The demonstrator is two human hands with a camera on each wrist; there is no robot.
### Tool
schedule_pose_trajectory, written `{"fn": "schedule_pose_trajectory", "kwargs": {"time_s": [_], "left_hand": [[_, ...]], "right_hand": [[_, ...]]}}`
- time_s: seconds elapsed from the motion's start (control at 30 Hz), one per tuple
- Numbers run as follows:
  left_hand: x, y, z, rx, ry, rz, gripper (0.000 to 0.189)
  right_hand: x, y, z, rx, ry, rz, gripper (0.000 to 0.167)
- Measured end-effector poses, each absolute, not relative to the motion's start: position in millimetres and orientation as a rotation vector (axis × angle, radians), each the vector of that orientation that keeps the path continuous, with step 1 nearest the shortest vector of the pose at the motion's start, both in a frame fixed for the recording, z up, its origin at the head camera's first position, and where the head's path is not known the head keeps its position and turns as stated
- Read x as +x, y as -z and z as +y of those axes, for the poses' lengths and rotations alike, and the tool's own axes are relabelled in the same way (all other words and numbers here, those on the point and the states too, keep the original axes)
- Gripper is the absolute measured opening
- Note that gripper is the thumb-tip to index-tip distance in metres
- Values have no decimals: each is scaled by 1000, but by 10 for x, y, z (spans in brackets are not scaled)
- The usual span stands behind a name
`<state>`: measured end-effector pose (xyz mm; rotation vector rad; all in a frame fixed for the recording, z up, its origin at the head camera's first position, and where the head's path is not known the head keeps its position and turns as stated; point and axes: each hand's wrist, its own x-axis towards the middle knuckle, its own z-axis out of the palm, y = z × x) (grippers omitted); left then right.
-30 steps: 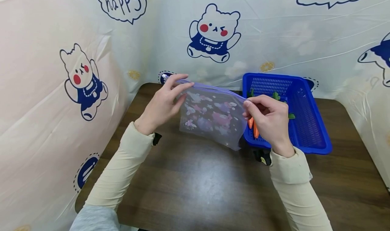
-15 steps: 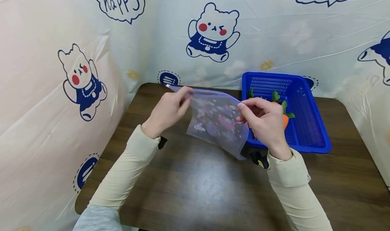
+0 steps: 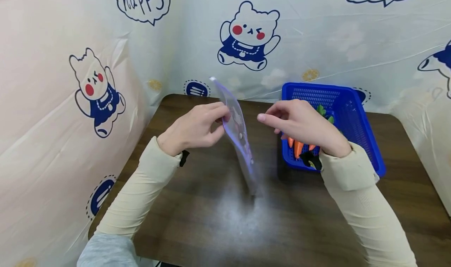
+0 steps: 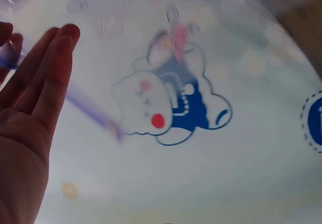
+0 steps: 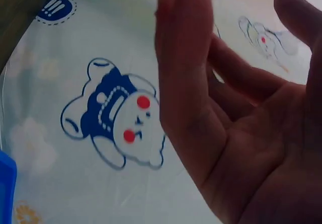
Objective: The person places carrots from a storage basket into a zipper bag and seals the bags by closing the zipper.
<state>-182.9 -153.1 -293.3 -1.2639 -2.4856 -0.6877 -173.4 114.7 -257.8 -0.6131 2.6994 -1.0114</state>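
Observation:
A translucent zip bag with a purple edge and printed figures [image 3: 238, 120] hangs over the table, turned nearly edge-on in the head view. My left hand [image 3: 195, 127] pinches its purple rim between thumb and fingers. In the left wrist view the bag film [image 4: 176, 32] spreads beyond the left hand [image 4: 37, 88]. To the right, my right hand [image 3: 304, 124] is apart from the bag, its fingers loosely bent and holding nothing. Beneath and behind that hand lie several orange carrots [image 3: 298, 148] with green tops, partly hidden by it.
The carrots are in a blue plastic basket [image 3: 366, 136] at the right rear of the brown wooden table [image 3: 211, 220]. A printed cloth [image 3: 317, 36] with cartoon bears hangs behind the table and along its sides.
My right hand has let go of the bag and drawn away to the right. Still gripped by my left hand, the bag has swung from facing me to nearly edge-on.

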Motion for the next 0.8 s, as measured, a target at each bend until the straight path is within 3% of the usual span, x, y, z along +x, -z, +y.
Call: {"fn": "schedule_pose_trajectory", "kwargs": {"time_s": [0.13, 0.3, 0.6, 0.8], "left_hand": [[-1808, 2869, -1457, -1305, 565, -2440, 9], [-1825, 2838, -1405, -1324, 446, -2439, 6], [-1948, 2864, -1844, -1188, 248, -2437, 11], [-1905, 2710, -1813, -1038, 229, -2246, 11]], "right_hand": [[-1817, 2540, 902, -563, 984, 2646, 51], [-1919, 2603, 755, -563, 914, 2713, 33], [-2155, 2736, 1213, -380, 640, 2899, 27], [-2147, 2708, 1186, -551, 921, 2845, 24]]}}
